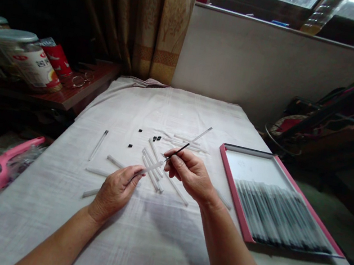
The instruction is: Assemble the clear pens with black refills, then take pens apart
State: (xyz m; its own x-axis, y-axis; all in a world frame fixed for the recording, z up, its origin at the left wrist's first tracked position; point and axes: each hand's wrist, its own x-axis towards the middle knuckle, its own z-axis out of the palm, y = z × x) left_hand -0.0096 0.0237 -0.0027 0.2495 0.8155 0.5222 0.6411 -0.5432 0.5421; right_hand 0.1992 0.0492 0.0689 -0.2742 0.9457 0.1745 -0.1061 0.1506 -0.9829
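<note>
Our forearms [231,251] are slanting in over the cloth [127,260], the right one filling more of the foreground. With the left hand [118,190] we are pinching a clear barrel [153,167], thumb and fingers closed round its near part and its far end sticking out free. With the right hand [187,171] we are gripping a refill [191,142] between thumb and curled fingers, its lower end pointing down at the barrel's mouth; whether the two are touching, we cannot tell.

By our judgement, we are fitting refill into barrel. To be doing it well, we should be holding both along one line, as the refill seems to be slanting slightly more steeply. We should be gripping it low, so that it is not bending, and pressing the barrel only lightly.

Loose barrels [153,182] are lying beneath and beside our hands, black bits [157,138] are sitting just beyond, and on our right a pink-edged box [259,170] is holding a row of pens [281,219].
</note>
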